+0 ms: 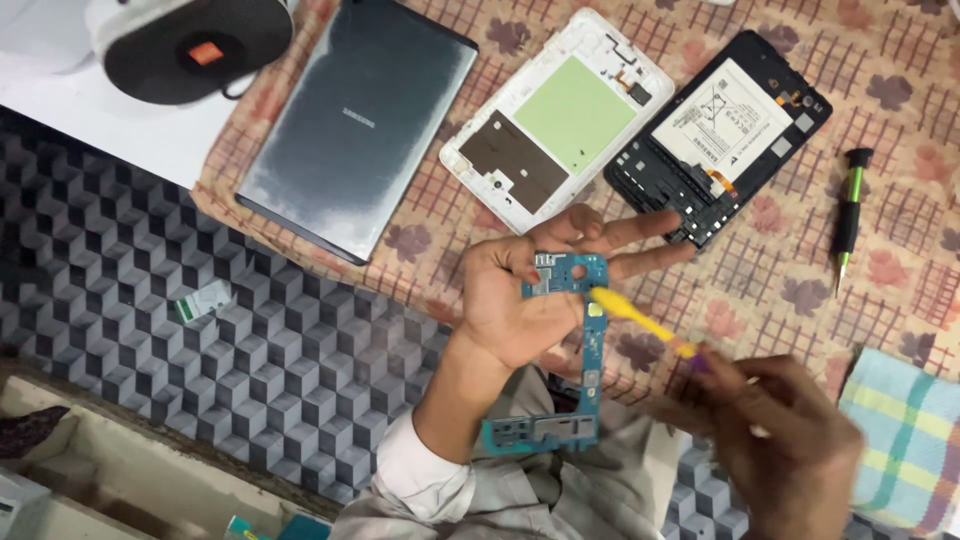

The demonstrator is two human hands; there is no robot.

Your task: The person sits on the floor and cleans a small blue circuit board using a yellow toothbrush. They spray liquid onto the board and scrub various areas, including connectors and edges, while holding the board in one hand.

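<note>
My left hand (520, 300) holds a teal circuit board (560, 360) upright, palm up, thumb pressed near the board's top end. My right hand (790, 440), blurred at the lower right, grips a yellow brush-like tool (640, 315) whose tip touches the upper part of the board. Beyond the hands on the patterned cloth (760, 290) lie an opened black tablet frame with its white battery (720, 135), a white tablet shell with a green panel (555, 120), and a dark grey tablet back cover (360, 125).
A green and black screwdriver (850, 215) lies on the cloth at the right. A checked towel (900, 440) sits at the lower right. A round black speaker (190, 45) stands at the top left. Patterned floor tiles (200, 300) lie to the left, with a small green and white box (205, 300).
</note>
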